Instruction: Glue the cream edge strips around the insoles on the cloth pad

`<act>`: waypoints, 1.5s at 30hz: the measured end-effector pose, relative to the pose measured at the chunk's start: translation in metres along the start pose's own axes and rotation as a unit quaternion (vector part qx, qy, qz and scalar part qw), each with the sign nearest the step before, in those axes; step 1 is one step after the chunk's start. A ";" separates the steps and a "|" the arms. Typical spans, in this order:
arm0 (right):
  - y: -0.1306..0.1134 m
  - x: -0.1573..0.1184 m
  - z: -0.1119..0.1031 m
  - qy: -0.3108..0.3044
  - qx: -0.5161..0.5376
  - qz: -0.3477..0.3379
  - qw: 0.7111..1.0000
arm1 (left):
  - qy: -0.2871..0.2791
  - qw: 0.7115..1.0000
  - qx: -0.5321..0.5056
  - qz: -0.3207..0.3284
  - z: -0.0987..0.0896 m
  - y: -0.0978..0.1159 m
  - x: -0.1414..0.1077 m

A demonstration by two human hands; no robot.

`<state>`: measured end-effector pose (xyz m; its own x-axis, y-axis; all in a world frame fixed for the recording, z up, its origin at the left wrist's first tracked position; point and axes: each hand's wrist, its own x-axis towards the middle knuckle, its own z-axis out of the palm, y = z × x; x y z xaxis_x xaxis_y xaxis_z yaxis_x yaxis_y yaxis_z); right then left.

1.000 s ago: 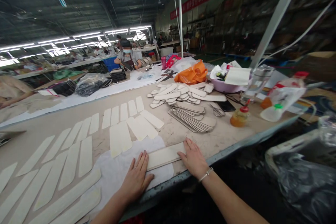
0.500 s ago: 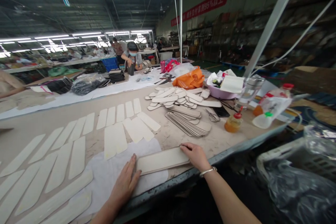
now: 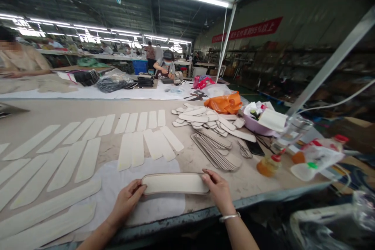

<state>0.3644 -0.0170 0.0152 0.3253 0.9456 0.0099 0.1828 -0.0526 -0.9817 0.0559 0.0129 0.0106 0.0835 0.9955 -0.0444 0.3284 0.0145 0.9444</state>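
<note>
A long cream-coloured panel [image 3: 175,184] with rounded corners and a dark edge is held between my two hands, just above a white cloth [image 3: 158,207]. My left hand [image 3: 129,197] pinches its left end between thumb and fingers. At the right end, my right hand [image 3: 217,187], with a bracelet at the wrist, grips the upper corner. To the left and beyond, several pale strips [image 3: 88,160] lie in rows on the table. A fanned stack of dark-edged panels [image 3: 216,150] sits ahead of my right hand, with a loose heap of similar pieces [image 3: 205,119] behind it.
Scissors [image 3: 245,150], a black phone [image 3: 254,147] and a red-capped bottle of amber liquid [image 3: 268,164] stand on the right. Behind are an orange bag [image 3: 224,103] and a purple basin [image 3: 260,123]. Co-workers [image 3: 23,56] work across the table. A crate [image 3: 316,218] is lower right.
My left hand has gone from lying flat at the panel's left end to pinching it. The panel is now raised and slightly bowed between both hands. The camera view has turned left.
</note>
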 end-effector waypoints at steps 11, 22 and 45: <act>0.000 -0.004 0.020 -0.086 0.091 0.152 0.980 | 0.007 0.999 -0.041 -0.014 -0.006 -0.015 0.005; -0.006 -0.001 0.016 -0.051 0.044 0.105 0.992 | -0.003 0.999 -0.036 -0.022 -0.006 -0.009 0.005; -0.039 0.016 -0.012 -0.196 -0.096 0.045 0.975 | 0.110 0.993 -0.044 -0.015 0.004 -0.005 -0.001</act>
<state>0.3730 -0.0039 0.0561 -0.0242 0.9826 -0.1840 0.3530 -0.1638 -0.9212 0.0576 0.0120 0.0047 -0.1363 0.9906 -0.0104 0.2441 0.0438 0.9688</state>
